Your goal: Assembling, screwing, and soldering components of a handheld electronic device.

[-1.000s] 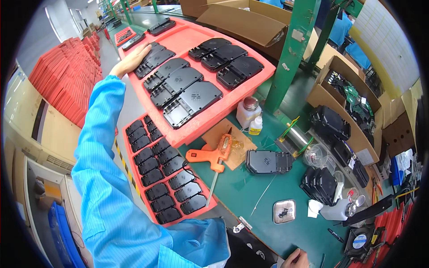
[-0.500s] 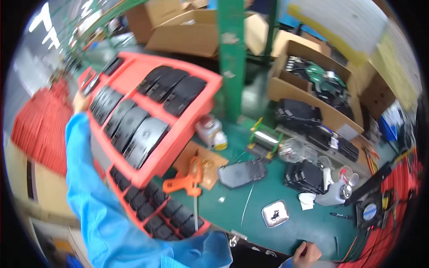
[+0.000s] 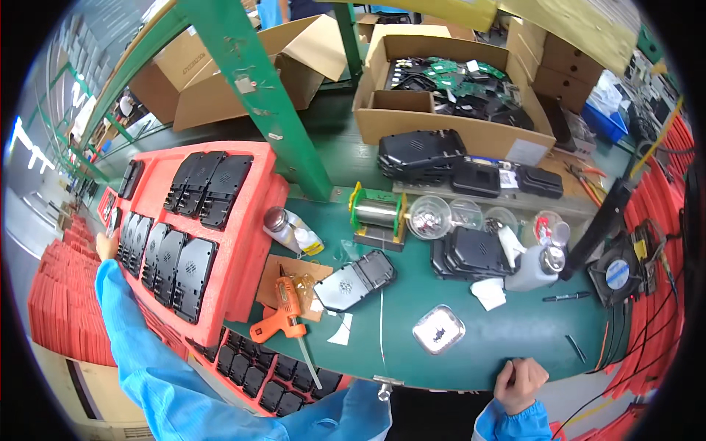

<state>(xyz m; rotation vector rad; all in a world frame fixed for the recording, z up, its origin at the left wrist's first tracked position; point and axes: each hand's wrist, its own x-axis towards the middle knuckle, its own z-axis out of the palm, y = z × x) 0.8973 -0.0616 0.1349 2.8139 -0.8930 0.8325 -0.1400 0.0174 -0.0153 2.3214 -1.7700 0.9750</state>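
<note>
My left hand [image 3: 107, 246] reaches to the far left end of a red foam tray [image 3: 246, 220]. Its fingers are closed at the lower end of a small black plastic casing [image 3: 114, 219]; part of the grip is hidden. Several other black casings [image 3: 195, 272] lie in the tray's slots. My right hand [image 3: 521, 382] rests curled at the bench's front edge, with nothing visible in it. Between the hands, one grey-black casing [image 3: 346, 285] lies on the green bench, beside an orange glue gun [image 3: 285, 309].
A lower red tray [image 3: 213, 367] holds more black parts. On the bench stand a solder spool [image 3: 376, 213], bottles [image 3: 294, 229], stacked casings [image 3: 471, 253] and a small dish [image 3: 439, 329]. Behind are a cardboard box [image 3: 456, 121] of circuit boards and a green post [image 3: 257, 95].
My view has turned left and shifted, so the bench and tray sit differently in the picture. My left hand stays at the tray's left end; my right hand stays curled at the bench edge.
</note>
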